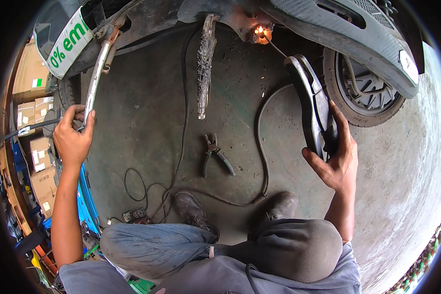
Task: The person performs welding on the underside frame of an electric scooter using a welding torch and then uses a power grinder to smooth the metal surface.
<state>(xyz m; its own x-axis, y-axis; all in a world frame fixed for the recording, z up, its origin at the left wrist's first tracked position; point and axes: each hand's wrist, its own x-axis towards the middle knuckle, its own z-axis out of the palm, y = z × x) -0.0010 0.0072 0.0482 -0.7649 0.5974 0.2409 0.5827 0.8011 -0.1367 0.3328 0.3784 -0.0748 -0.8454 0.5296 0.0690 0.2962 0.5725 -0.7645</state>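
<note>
My left hand [75, 134] is closed around the lower end of a silver kickstand [98, 76], which has a spring near its top and hangs from the underside of a scooter [157, 24]. My right hand [337, 156] grips a long black-and-silver tool [311, 105], its exact kind unclear. From the tool's far end a thin rod [278, 49] reaches to a glowing orange spot [262, 34] on the scooter's dark metal. Between my hands, a crusted, charred metal bar [205, 68] hangs down from the scooter. Below it, pliers [214, 154] lie on the floor with their handles spread.
A dark cable [265, 166] loops across the floor past my shoes [193, 208]. The scooter's spoked wheel [360, 93] stands at the right, beneath a textured panel [357, 49]. Cardboard boxes [44, 183] are stacked at the left. Dark crumbs are scattered on the floor near the bar.
</note>
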